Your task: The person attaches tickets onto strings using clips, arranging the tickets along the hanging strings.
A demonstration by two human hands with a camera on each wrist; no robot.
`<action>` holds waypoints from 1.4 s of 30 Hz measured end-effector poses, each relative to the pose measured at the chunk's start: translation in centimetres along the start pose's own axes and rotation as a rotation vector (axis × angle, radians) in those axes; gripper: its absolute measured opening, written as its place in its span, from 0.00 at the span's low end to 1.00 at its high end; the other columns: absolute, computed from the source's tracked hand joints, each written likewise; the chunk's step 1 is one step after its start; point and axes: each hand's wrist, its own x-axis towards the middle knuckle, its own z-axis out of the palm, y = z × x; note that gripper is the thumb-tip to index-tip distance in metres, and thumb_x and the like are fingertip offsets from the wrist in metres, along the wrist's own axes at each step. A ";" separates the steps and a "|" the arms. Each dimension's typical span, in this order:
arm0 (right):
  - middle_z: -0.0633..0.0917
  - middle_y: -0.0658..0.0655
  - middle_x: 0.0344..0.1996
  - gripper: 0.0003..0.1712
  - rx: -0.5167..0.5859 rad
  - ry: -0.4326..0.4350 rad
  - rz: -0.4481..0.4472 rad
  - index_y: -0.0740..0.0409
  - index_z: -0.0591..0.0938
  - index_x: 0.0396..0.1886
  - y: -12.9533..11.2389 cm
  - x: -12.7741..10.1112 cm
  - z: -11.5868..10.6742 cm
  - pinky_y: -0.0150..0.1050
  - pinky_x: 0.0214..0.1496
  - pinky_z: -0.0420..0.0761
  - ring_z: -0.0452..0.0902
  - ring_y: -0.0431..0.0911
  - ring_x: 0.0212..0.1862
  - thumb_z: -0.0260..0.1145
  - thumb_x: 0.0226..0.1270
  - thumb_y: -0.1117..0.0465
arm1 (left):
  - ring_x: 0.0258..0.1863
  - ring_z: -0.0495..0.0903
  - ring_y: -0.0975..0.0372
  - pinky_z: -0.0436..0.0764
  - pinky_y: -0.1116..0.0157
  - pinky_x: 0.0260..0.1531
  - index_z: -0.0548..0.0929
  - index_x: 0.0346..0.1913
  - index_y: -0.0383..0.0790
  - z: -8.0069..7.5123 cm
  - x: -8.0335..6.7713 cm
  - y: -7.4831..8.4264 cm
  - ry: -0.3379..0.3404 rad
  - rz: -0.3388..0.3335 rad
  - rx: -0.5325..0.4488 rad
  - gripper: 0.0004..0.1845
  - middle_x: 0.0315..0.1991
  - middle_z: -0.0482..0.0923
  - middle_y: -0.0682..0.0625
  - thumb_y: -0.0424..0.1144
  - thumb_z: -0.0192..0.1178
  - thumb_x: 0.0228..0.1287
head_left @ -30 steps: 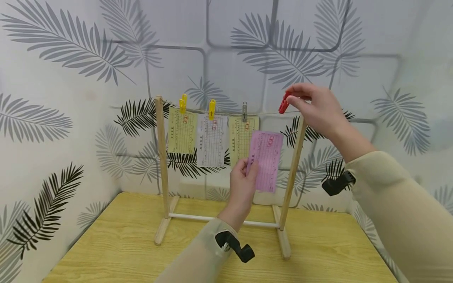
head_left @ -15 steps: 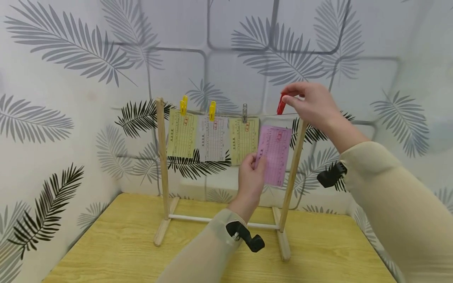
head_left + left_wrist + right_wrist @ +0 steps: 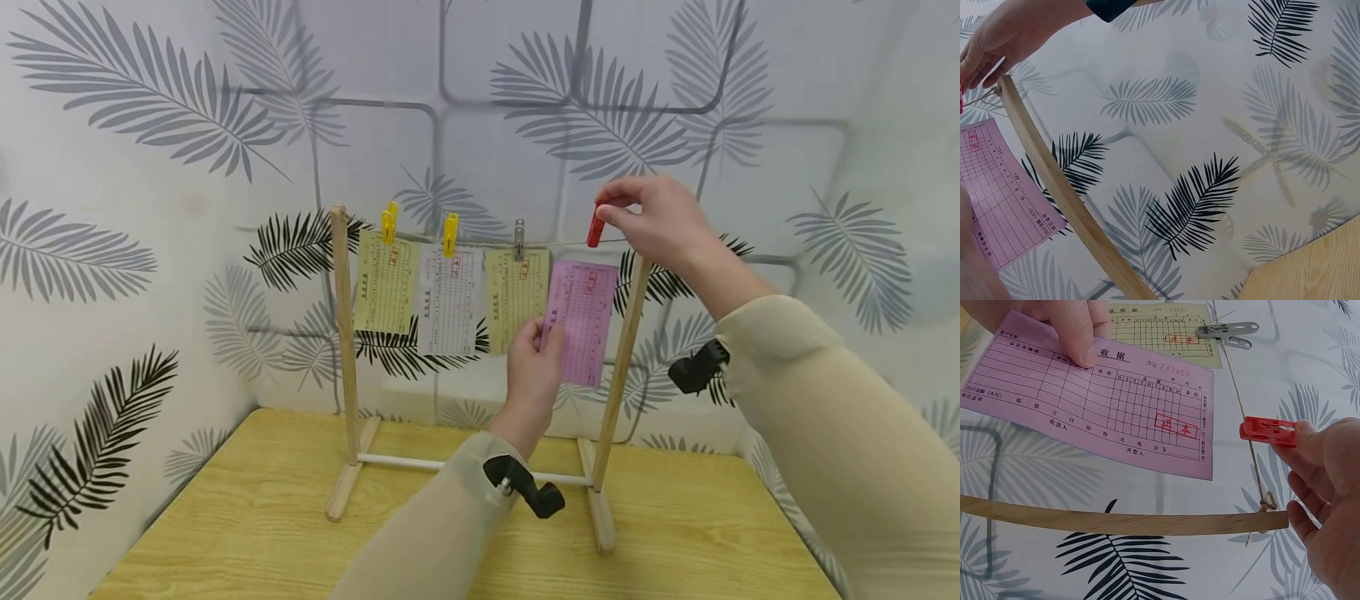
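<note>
My left hand (image 3: 534,367) pinches a pink receipt slip (image 3: 581,325) by its left edge, thumb in front. The slip's top edge is a little below the string (image 3: 558,243), near the right post. Above it, my right hand (image 3: 667,221) pinches a red clothespin (image 3: 596,228) by its handle end. In the right wrist view the clothespin's (image 3: 1269,430) tip overlaps the string, while the pink slip's (image 3: 1116,406) printed top edge stands apart from both. Just left of the slip, a yellow receipt (image 3: 517,300) hangs from a grey clothespin (image 3: 519,240).
Further left, a white receipt (image 3: 452,304) and another yellow receipt (image 3: 386,283) hang from yellow clothespins (image 3: 450,234). The wooden rack's right post (image 3: 621,367) and left post (image 3: 345,333) carry the string. The rack stands on a wood-grain table (image 3: 262,517) before a leaf-patterned wall.
My left hand has carried the pink slip right and up toward the string. My right hand has shifted slightly left, and the red clothespin now stands more upright.
</note>
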 end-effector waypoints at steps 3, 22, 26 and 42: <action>0.88 0.66 0.62 0.20 0.001 -0.010 0.005 0.61 0.86 0.67 0.2 0.1 0.1 0.62 0.70 0.71 0.72 0.62 0.75 0.63 0.88 0.54 | 0.46 0.86 0.60 0.86 0.60 0.47 0.84 0.53 0.38 0.1 0.2 0.1 0.001 0.004 0.005 0.07 0.48 0.88 0.48 0.37 0.58 0.87; 0.89 0.65 0.57 0.15 -0.016 -0.070 0.016 0.60 0.87 0.62 0.1 0.0 0.6 0.57 0.61 0.74 0.77 0.59 0.62 0.64 0.87 0.57 | 0.47 0.86 0.60 0.86 0.59 0.49 0.84 0.52 0.38 0.6 0.6 0.3 0.003 -0.006 -0.030 0.06 0.49 0.89 0.49 0.36 0.57 0.87; 0.89 0.65 0.57 0.16 -0.022 -0.075 0.013 0.60 0.87 0.62 0.1 0.0 0.6 0.56 0.58 0.74 0.77 0.59 0.61 0.63 0.87 0.58 | 0.47 0.86 0.61 0.86 0.59 0.50 0.84 0.53 0.39 0.7 0.6 0.4 0.004 -0.007 -0.028 0.06 0.49 0.88 0.50 0.36 0.57 0.88; 0.86 0.66 0.62 0.20 -0.001 -0.138 0.036 0.63 0.84 0.67 0.3 -0.2 0.5 0.60 0.65 0.75 0.77 0.61 0.67 0.62 0.88 0.56 | 0.48 0.85 0.61 0.86 0.59 0.52 0.83 0.51 0.37 1.0 0.7 0.3 0.008 -0.001 -0.053 0.05 0.50 0.88 0.48 0.35 0.58 0.87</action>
